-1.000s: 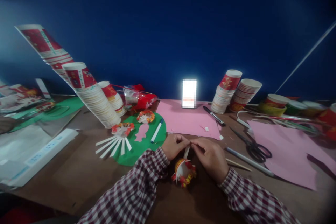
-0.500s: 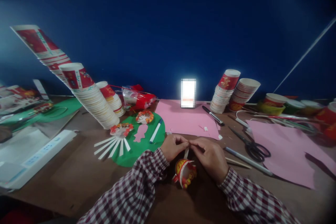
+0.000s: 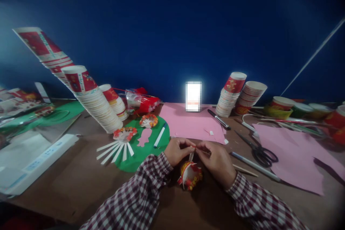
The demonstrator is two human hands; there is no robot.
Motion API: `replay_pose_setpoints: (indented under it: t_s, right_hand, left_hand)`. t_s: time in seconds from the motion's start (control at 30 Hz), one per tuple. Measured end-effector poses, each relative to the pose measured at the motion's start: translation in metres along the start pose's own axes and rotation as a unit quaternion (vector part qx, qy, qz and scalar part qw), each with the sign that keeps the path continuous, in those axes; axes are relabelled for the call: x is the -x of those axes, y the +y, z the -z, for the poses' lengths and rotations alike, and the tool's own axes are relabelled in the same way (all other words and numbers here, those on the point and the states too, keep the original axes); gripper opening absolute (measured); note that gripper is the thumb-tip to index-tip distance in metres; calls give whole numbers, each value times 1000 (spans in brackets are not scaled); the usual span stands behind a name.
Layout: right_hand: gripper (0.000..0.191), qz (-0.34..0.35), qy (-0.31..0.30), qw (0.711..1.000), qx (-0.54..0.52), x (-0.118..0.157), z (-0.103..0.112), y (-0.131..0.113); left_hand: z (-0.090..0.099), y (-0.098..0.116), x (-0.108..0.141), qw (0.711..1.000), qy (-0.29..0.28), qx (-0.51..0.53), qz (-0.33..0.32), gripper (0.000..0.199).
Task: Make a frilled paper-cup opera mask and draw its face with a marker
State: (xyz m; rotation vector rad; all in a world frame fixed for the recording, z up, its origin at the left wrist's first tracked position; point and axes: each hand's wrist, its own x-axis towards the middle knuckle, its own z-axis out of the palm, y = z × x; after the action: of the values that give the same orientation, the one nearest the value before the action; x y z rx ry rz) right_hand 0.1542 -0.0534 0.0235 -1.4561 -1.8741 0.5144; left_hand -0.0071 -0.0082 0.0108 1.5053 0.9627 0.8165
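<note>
My left hand and my right hand meet at the fingertips, both pinching the end of a narrow paper strip. From that strip hangs a cut paper cup, red and yellow outside and whitish inside, its edges curled over. It sits just below my fingers, above the brown table. Left of my hands lies a green paper circle bearing two other cut cups; the nearer cut cup has white strips fanning out. A pink paper cutout and a marker lie on the circle too.
Tall paper cup stacks lean at left; shorter cup stacks stand at back right. A lit phone stands behind pink paper. Scissors, a pen and a stick lie right. A power strip lies left.
The hanging cut cup has turned slightly and risen a little beneath my fingers. Both hands keep their pinch in nearly the same place, with small finger shifts.
</note>
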Motion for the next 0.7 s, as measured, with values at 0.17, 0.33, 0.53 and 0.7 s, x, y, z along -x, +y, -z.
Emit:
replay_pose_setpoints:
  t_s: [0.17, 0.33, 0.53, 0.7]
  right_hand:
    - [22, 7, -18, 1000, -14, 0, 1, 2]
    - [25, 18, -22, 999, -22, 0, 1, 3]
    - [19, 28, -16, 999, 4, -1, 4, 0]
    - [17, 5, 9, 1000, 8, -2, 4, 0]
  left_hand:
    - [-1, 3, 1, 1000, 2, 4, -16, 24]
    - [-4, 0, 1, 1000, 13, 17, -18, 23]
    - [-3, -5, -1, 998, 8, 63, 19, 37]
    - [-3, -6, -3, 994, -51, 82, 49, 37]
